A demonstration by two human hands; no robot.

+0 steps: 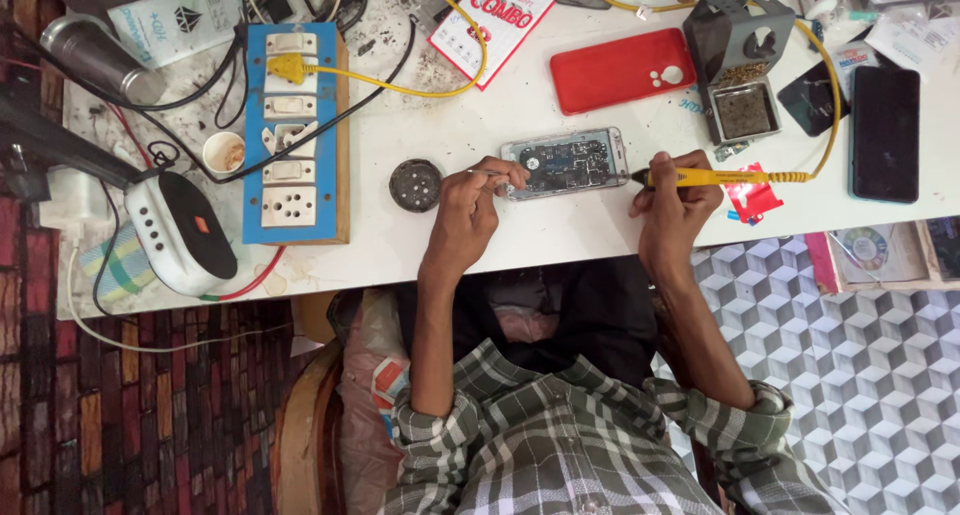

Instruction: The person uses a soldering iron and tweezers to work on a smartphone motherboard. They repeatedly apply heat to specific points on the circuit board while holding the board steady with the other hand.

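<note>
the opened phone (566,163) lies on the table (480,230) between my left hand (468,213) and my right hand (676,197). left of it sits a round tin (415,185), further left the socket board (292,133). behind it lies a phone cover (620,70), with the iron stand (742,67) to its right.

Opened smartphone (566,163): back cover removed, circuit board and metal shields exposed, lying flat and lengthwise on the white table. Soldering iron (715,178): yellow handle with yellow cord, held near-horizontal, tip at the phone's right end.
</note>
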